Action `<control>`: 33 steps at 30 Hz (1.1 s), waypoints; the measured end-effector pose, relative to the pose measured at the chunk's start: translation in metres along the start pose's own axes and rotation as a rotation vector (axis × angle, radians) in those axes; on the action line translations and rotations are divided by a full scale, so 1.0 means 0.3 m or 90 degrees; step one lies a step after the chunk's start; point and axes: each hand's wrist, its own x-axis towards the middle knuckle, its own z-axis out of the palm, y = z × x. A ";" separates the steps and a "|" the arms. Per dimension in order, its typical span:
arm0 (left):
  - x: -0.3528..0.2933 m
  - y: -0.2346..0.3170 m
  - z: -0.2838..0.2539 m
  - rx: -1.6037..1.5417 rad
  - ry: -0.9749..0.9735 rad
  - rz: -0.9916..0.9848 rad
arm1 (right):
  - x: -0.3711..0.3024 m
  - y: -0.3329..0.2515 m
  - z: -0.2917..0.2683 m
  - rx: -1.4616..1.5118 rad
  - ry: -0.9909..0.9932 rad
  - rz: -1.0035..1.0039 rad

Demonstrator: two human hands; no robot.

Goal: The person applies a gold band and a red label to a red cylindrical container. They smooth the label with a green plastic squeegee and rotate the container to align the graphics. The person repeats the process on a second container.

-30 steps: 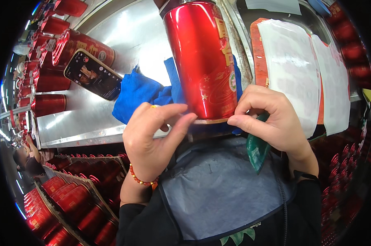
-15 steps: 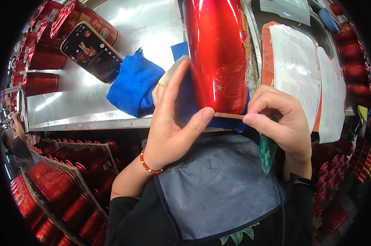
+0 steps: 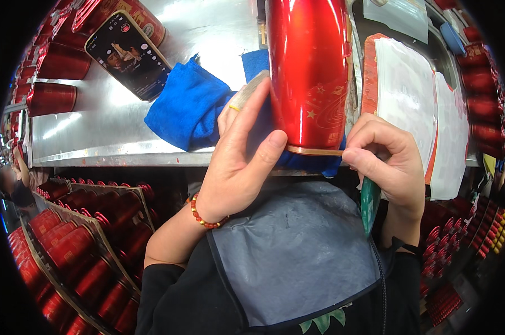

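Note:
A glossy red cylindrical flask (image 3: pixel 308 72) with gold star and planet patterns lies on a blue cloth, its near end toward me. Along that end runs a thin brown strip (image 3: pixel 316 151). My left hand (image 3: pixel 238 139) rests against the flask's left side, fingers stretched out and thumb apart, near the strip's left end; a pale cover sits on one finger. At the strip's right end, my right hand (image 3: pixel 383 162) pinches it between thumb and finger. A green pointed tool (image 3: pixel 369 206) hangs tucked in that same hand, its upper part hidden by the fingers.
A phone (image 3: pixel 128 56) with a lit screen leans on a red can at the left, beside a crumpled blue cloth (image 3: pixel 188 106). White sheets (image 3: pixel 406 100) lie to the right. Racks of red cylinders (image 3: pixel 76 245) stand below the metal table (image 3: pixel 124 134).
The flask and both hands sit slightly further right in view. My left thumb has come away from the strip's end and now points up beside it. The right hand still pinches the strip.

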 end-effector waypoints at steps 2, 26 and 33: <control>-0.003 -0.004 0.008 -0.002 0.006 -0.002 | 0.001 0.004 0.001 0.005 0.000 -0.002; -0.004 -0.010 0.021 0.099 0.019 0.051 | 0.017 0.042 -0.011 -0.058 0.019 0.012; -0.046 0.009 0.005 0.291 0.129 0.198 | 0.021 0.049 -0.013 -0.050 0.025 0.026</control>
